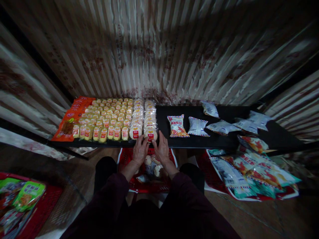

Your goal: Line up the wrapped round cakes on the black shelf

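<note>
My left hand and my right hand press in from both sides on a round, pale wrapped cake with a red label. That cake lies at the front end of a row of similar round packs, close to the shelf's front edge. Directly left of it runs another row of round packs. Below my wrists, a red basket between my knees holds more pale packs in clear wrap.
Small yellow wrapped cakes in rows and orange packets fill the black shelf's left side. A red-and-white snack bag and several silvery bags lie right. Filled baskets stand lower right and lower left. Striped curtain hangs behind.
</note>
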### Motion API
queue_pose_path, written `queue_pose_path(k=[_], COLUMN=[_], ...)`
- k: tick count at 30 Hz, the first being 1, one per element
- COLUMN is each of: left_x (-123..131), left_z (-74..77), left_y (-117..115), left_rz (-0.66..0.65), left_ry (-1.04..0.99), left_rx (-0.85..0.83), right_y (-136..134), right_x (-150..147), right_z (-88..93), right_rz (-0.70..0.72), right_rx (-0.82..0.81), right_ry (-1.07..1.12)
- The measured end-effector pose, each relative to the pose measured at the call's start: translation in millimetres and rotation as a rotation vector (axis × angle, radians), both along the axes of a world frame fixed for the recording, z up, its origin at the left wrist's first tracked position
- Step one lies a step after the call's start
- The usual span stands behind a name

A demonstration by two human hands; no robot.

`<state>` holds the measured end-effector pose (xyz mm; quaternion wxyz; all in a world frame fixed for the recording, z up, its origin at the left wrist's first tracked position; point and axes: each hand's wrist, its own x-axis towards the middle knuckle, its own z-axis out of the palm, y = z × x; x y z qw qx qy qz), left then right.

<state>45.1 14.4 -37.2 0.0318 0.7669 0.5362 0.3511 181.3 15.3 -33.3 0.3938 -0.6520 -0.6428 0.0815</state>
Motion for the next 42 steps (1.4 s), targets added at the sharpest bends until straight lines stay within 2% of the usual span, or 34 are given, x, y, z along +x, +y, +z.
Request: queue_pose_path(k=[14, 20, 26, 42], left_x=[0.8, 1.5, -0.7, -4.5], left_z=[-3.7, -3.3, -10.9, -17.7], left_y=[1.6, 0.0, 1.0, -3.1], left_rz=[-0.013, -0.019, -0.016, -0.031], left_ry=[0.008, 0.002, 0.008, -0.007], left_rx=[-0.001, 0.008, 0.024, 0.01], right_y=[5.0, -1.7, -3.3, -9.2], right_x=[-6.0, -2.6, -3.7, 2.1], right_z=[-11.8, -7.6, -8.3, -10.3], right_rz=[-0.031, 0.043, 0.15, 0.221], right_rx=[-0.05, 0.097, 0.053, 0.088], right_ry=[-0.11, -0.213, -0.339, -0.295])
